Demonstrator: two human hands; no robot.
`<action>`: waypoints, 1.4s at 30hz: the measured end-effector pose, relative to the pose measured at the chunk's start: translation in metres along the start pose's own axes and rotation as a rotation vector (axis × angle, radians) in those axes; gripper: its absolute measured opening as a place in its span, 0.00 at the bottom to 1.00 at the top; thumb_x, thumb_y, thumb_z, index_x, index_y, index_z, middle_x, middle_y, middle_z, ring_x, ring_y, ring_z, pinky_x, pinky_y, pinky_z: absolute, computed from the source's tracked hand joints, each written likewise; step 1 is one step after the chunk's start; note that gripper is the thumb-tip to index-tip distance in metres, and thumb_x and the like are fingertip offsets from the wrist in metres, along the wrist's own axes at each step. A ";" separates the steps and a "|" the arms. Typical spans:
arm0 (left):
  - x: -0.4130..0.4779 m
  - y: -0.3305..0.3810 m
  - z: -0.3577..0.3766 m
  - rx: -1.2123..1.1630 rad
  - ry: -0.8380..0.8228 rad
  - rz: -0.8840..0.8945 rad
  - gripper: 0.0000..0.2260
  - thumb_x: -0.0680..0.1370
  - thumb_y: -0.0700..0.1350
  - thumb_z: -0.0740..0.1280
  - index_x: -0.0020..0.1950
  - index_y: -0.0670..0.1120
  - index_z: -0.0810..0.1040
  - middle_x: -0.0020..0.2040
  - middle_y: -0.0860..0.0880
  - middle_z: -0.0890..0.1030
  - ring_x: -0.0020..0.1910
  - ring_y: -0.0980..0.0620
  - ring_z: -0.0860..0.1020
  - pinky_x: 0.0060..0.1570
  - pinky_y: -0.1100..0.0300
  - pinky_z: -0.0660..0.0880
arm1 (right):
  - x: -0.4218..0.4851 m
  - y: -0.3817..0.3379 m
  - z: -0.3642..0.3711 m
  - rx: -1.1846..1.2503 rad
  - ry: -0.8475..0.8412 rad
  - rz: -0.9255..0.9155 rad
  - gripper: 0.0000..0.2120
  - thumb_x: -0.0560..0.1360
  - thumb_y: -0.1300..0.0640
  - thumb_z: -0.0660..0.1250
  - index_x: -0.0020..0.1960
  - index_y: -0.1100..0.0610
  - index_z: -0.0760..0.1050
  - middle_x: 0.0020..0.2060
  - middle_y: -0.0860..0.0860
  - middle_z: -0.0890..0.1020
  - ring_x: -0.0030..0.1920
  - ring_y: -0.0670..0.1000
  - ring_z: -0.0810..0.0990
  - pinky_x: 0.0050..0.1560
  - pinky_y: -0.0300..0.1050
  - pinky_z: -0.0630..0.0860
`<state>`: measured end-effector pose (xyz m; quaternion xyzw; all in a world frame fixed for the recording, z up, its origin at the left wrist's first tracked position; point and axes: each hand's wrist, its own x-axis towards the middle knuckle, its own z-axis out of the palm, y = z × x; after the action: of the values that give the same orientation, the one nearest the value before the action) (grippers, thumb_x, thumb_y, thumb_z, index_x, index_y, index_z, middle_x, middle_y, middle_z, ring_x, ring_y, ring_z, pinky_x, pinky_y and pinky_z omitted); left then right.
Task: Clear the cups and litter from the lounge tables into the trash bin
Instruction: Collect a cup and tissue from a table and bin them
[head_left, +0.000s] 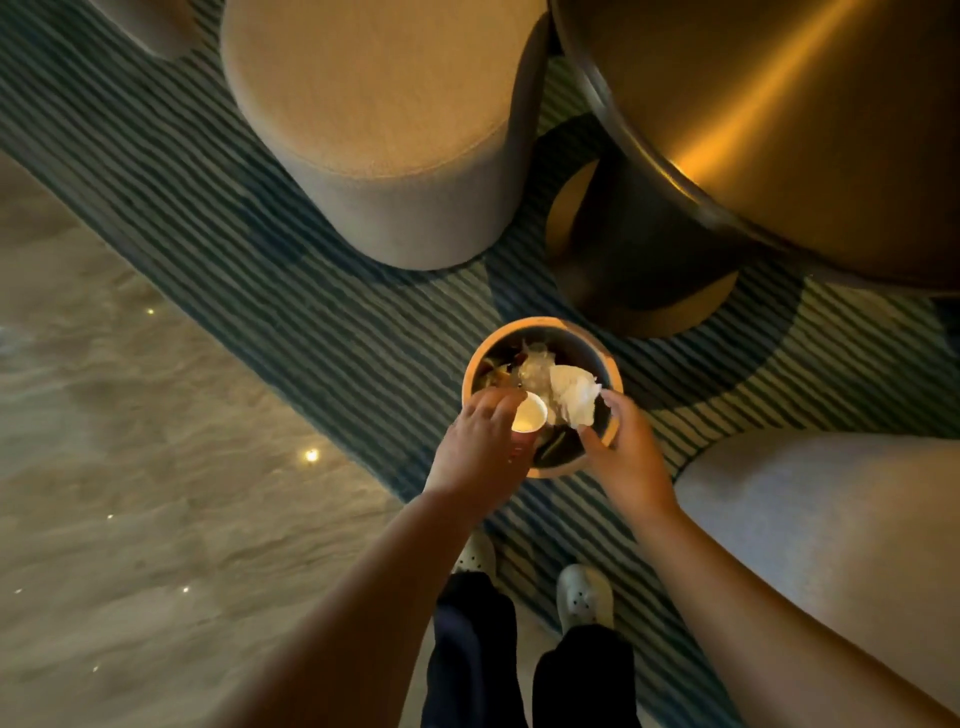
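**Both hands over the bin, cup and napkin in grip**

The person stands at the edge of the striped carpet (260, 234), arms stretched down to a small round trash bin (543, 323) on the floor in front of their white clogs (584, 592).

The left hand (483, 441) has its fingers curled round a small paper cup (529, 413). It holds the cup over the near left rim of the bin, and the cup's open mouth faces up.

The right hand (623, 452) pinches a crumpled white napkin (571, 395) between thumb and forefinger, just inside the bin's near right rim. The napkin hangs over the litter already in there. That litter includes what looks like crushed clear plastic (535, 364), though the light is too dim to be sure.

Beyond the bin, a round pouf (384, 119) stands on the carpet. To its right is a round table (805, 130) with a gleaming top on a dark pedestal. A pale seat (831, 519) sits close on the person's right, and polished stone floor (130, 467) spreads away on the left.
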<state>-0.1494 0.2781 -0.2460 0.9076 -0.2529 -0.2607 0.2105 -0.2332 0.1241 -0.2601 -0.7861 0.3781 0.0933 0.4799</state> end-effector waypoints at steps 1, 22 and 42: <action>-0.004 0.006 -0.008 0.009 0.017 0.017 0.27 0.75 0.52 0.66 0.71 0.51 0.63 0.71 0.50 0.67 0.71 0.52 0.60 0.64 0.59 0.52 | -0.006 -0.007 -0.009 -0.007 0.002 -0.006 0.22 0.77 0.56 0.66 0.69 0.53 0.66 0.64 0.49 0.72 0.62 0.44 0.70 0.55 0.34 0.67; -0.168 0.338 -0.335 0.190 0.396 0.795 0.29 0.76 0.63 0.56 0.74 0.55 0.56 0.75 0.49 0.60 0.73 0.49 0.58 0.66 0.53 0.58 | -0.321 -0.254 -0.324 -0.138 0.745 -0.490 0.29 0.75 0.48 0.65 0.73 0.52 0.60 0.71 0.49 0.64 0.71 0.43 0.60 0.67 0.36 0.59; -0.518 0.741 -0.150 0.196 0.270 1.385 0.34 0.72 0.72 0.41 0.75 0.59 0.52 0.76 0.57 0.45 0.74 0.55 0.45 0.69 0.52 0.48 | -0.804 0.020 -0.597 -0.224 1.264 -0.187 0.30 0.69 0.32 0.60 0.69 0.31 0.56 0.67 0.31 0.59 0.67 0.36 0.58 0.59 0.41 0.65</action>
<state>-0.7026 0.0296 0.4415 0.5774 -0.7656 0.0716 0.2745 -0.9365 0.0328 0.4477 -0.7645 0.5058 -0.3904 0.0860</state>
